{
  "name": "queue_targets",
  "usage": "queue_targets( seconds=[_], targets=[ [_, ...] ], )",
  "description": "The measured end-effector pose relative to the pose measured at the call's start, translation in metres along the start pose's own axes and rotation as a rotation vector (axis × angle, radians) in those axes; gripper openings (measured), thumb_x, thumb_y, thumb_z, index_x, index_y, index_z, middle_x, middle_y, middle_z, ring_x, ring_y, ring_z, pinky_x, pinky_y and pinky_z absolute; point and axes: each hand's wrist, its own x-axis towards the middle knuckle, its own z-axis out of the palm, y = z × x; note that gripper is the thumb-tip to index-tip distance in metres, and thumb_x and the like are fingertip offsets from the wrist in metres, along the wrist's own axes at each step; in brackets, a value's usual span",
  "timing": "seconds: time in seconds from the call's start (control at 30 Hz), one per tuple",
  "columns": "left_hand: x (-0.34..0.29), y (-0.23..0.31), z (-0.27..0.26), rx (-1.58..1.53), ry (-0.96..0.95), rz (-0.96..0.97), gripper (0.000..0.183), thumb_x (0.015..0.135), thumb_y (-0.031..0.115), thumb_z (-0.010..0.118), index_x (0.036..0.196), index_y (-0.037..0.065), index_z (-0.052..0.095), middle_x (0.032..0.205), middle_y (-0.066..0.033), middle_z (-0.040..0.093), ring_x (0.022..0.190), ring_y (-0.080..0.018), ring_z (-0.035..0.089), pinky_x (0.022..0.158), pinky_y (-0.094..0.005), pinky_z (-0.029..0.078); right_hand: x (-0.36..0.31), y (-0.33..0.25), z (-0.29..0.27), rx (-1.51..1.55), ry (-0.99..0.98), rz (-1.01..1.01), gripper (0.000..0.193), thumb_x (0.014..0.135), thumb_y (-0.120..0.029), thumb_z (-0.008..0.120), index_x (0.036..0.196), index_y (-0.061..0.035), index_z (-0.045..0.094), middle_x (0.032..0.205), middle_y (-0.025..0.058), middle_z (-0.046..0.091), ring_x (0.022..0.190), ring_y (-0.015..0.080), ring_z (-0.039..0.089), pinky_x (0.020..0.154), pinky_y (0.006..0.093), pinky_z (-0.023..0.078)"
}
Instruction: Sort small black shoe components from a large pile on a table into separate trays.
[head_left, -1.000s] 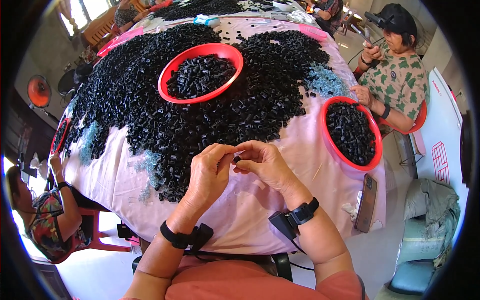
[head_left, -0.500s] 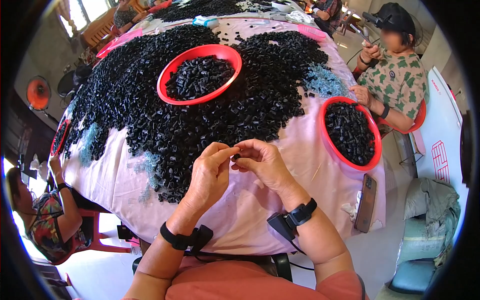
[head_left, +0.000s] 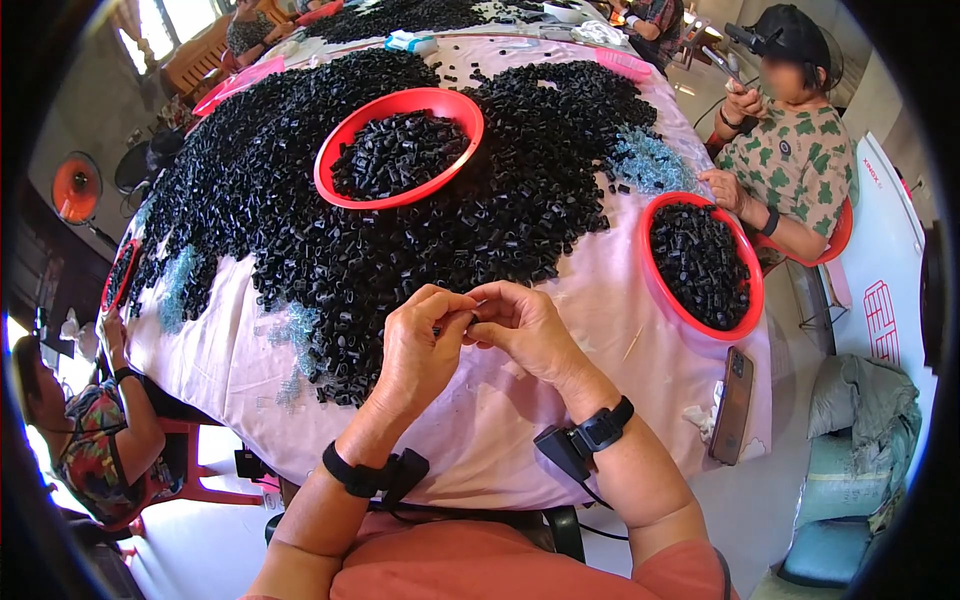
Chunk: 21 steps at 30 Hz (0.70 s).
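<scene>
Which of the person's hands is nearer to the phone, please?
Right: the right hand is left of the phone and farther forward; the left hand is even farther left.

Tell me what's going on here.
The person's bare left hand and right hand meet at the fingertips, holding one small black piece between them. A broad heap of shiny black pieces covers much of the pink tablecloth. A round red plastic basin of pieces sits amid the heap, another to the right.

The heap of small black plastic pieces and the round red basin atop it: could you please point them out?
Heap of small black plastic pieces [head_left: 430,235], head view: its middle part.
Round red basin [head_left: 452,173], head view: its right inner wall.
</scene>
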Motion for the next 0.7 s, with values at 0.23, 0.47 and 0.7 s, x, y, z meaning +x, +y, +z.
queue_targets(
  seconds=[0.23, 0.47, 0.7],
  targets=[
    [-0.002, -0.009, 0.005, -0.010, 0.013, -0.015, 0.010, 0.090, -0.001, 0.063, 0.096, -0.005, 0.070, 0.092, -0.0086, 0.065, 0.075, -0.0137, 0.067, 0.065, -0.0256, 0.054, -0.001, -0.002, 0.001, 0.016, 0.004, -0.007, 0.029, 0.087, 0.006, 0.068, 0.114, 0.0006, 0.061, 0.099, 0.0082, 0.069, 0.090, 0.0152, 0.070, 0.082, 0.0281, 0.059],
    [-0.003, -0.004, 0.005, 0.154, 0.012, 0.178, 0.016, 0.092, 0.002, 0.062, 0.103, -0.004, 0.070, 0.098, -0.0084, 0.065, 0.079, -0.0134, 0.066, 0.067, -0.0263, 0.052, 0.001, -0.001, 0.001, -0.011, 0.098, -0.035, 0.024, 0.090, 0.001, 0.068, 0.113, 0.0004, 0.063, 0.097, 0.0072, 0.071, 0.087, 0.0139, 0.070, 0.076, 0.0256, 0.059],
    [0.008, -0.015, -0.021, 0.171, 0.105, -0.056, 0.017, 0.094, 0.006, 0.060, 0.105, -0.003, 0.070, 0.081, -0.0082, 0.072, 0.073, -0.0099, 0.065, 0.067, -0.0243, 0.051, 0.006, 0.003, -0.006, 0.009, 0.297, -0.056, 0.018, 0.092, 0.001, 0.065, 0.110, -0.0008, 0.065, 0.091, 0.0056, 0.071, 0.081, 0.0115, 0.070, 0.070, 0.0225, 0.057]
  ],
)
